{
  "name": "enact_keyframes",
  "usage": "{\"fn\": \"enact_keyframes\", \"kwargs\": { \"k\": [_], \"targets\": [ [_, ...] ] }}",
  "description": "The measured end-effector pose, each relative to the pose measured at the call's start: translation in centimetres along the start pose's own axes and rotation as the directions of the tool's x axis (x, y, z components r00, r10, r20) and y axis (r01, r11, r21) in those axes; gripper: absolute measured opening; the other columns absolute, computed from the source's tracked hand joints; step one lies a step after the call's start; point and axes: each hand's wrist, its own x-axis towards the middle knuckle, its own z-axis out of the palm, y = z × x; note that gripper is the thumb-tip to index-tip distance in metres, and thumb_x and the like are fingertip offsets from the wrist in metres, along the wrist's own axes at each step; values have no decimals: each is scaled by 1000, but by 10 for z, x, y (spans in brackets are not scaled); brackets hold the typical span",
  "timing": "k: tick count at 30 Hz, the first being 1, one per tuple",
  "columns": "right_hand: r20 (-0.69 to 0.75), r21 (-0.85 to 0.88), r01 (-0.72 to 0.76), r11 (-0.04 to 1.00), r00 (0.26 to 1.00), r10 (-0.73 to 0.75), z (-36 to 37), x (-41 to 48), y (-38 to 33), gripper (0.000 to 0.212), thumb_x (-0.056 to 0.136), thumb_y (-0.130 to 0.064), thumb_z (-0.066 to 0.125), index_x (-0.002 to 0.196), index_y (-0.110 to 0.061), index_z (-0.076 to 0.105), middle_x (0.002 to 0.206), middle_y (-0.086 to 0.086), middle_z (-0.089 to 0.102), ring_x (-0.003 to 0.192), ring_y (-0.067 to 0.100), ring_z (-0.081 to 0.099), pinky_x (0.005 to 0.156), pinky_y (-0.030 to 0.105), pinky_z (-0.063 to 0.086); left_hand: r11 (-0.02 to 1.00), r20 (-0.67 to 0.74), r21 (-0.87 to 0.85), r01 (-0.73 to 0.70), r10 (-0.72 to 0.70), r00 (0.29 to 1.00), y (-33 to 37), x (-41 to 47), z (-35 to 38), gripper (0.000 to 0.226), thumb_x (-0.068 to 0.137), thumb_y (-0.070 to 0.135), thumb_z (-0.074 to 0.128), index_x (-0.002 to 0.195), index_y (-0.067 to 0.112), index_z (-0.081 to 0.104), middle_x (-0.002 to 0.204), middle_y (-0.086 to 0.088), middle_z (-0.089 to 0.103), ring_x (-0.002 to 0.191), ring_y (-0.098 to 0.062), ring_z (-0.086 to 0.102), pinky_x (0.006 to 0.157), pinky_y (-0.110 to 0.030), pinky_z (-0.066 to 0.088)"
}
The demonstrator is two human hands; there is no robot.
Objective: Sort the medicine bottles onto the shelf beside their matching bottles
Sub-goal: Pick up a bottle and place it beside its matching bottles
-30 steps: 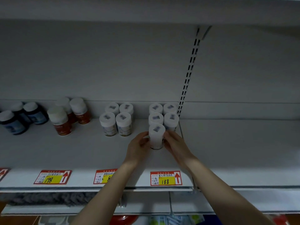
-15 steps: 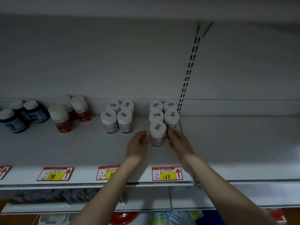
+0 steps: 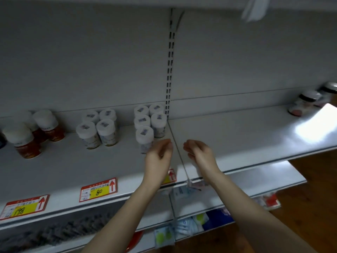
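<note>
- Both hands are empty: left hand [image 3: 158,155] and right hand [image 3: 199,152] hover with fingers loosely curled, gripping nothing.
- Front white bottle [image 3: 145,137] stands on the shelf [image 3: 237,136] just beside the left fingers; can't tell if they touch.
- I'd draw the hands away wide of it so nothing clips it.
- It's upright, long axis vertical, stickered cap up.
- Behind it are four matching bottles [image 3: 151,115], so the spot looks right.

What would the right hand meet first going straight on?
Likely the white-capped medicine bottle nearest the shelf seam; the right hand points up-left toward it, though depth is unclear.
</note>
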Motion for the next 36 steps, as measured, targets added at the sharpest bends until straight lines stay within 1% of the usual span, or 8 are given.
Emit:
{"fn": "enact_keyframes", "kwargs": {
  "k": [7, 13, 18, 22, 24, 28, 31, 36],
  "targets": [
    [-96, 75, 83, 994, 992, -76, -107, -8, -30, 16, 95, -19, 46, 85, -21, 59, 100, 5, 62, 102, 18, 59, 94, 29, 44, 997, 146, -56, -54, 62, 987, 44, -11, 94, 25, 89, 10, 53, 111, 2, 61, 102, -2, 61, 97, -12, 56, 72, 5, 37],
    [-190, 70, 149, 986, 973, -133, -243, -12, -45, 17, 95, -18, 46, 84, -20, 59, 101, 6, 63, 100, 16, 60, 95, 29, 44, 993, 282, -101, -55, 82, 956, 89, -36, 219, 30, 90, 10, 51, 118, 1, 57, 109, -3, 59, 100, -10, 53, 71, 9, 35],
    [-294, 61, 146, 987, 948, -122, -346, -15, -45, 15, 95, -20, 47, 104, -12, 56, 106, 7, 62, 103, 18, 60, 95, 29, 45, 992, 378, -111, -65, 103, 920, 117, -55, 309, 28, 90, 12, 52, 116, 4, 58, 105, 2, 58, 98, -9, 54, 71, 9, 35],
    [-355, 33, 140, 990, 927, -120, -402, -9, -41, 21, 94, -24, 47, 109, -12, 56, 106, 4, 63, 102, 17, 61, 95, 28, 46, 994, 413, -82, -66, 94, 906, 130, -55, 363, 27, 90, 12, 53, 115, 5, 58, 103, 3, 58, 97, -9, 54, 70, 8, 35],
    [-389, 51, 136, 989, 915, -106, -428, 1, -37, 17, 94, -25, 48, 105, -14, 56, 104, 4, 63, 101, 17, 62, 92, 27, 47, 996, 437, -62, -56, 77, 896, 134, -50, 392, 28, 90, 13, 53, 116, 6, 58, 105, 3, 58, 97, -8, 53, 73, 5, 37],
    [-400, 65, 118, 991, 913, -83, -450, 25, -34, 14, 94, -25, 48, 101, -17, 56, 102, 3, 63, 100, 17, 62, 92, 28, 47, 998, 453, -51, -20, 41, 891, 135, -32, 422, 32, 90, 14, 53, 121, 7, 55, 119, -3, 60, 103, -9, 53, 93, -19, 37],
    [-406, 61, 108, 992, 911, -74, -472, 53, -32, 14, 94, -26, 48, 102, -18, 56, 103, 2, 63, 101, 16, 61, 92, 27, 47, 999, 456, -39, 5, 14, 890, 132, -11, 450, 34, 90, 14, 52, 123, 6, 53, 124, -6, 58, 104, -9, 52, 95, -21, 36],
    [-393, 11, 56, 998, 918, -47, -506, 111, -35, 21, 95, -26, 46, 110, -15, 54, 111, 6, 61, 105, 19, 59, 94, 28, 45, 999, 417, 10, 53, -52, 907, 119, 38, 499, 33, 90, 15, 52, 122, 9, 54, 123, -8, 60, 102, -12, 54, 92, -22, 38]
  ]
}}
